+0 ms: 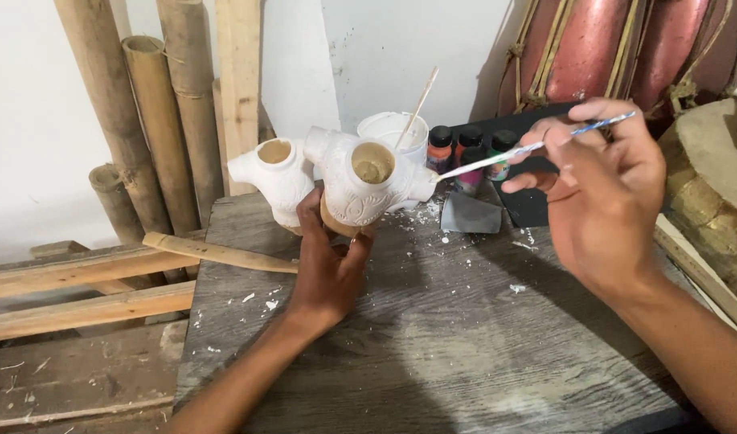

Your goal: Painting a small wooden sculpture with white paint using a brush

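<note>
A grey, weathered wooden table filled the near part of the view, and white flecks of paint or plaster were scattered over its boards. Both forearms were stretched out over it from the bottom edge. The left hand was closed around the underside of a white painted clay figure, with the thumb on one side and the fingers on the other, so that the figure was held tilted just above the table with its round, unpainted opening turned toward the camera. The right hand was raised to the right and was gripping a thin paintbrush between thumb and fingertips; the white-tipped end of the brush was brought against the right edge of the held figure. Just behind and to the left, a second white figure of the same shape was standing on the table. Beyond the held figure a white cup with a thin stick leaning in it was seen, and beside it several small paint bottles with coloured contents and dark caps were grouped, with a grey scrap lying in front of them. At the far left, bamboo poles were leaned against a white wall.
</note>
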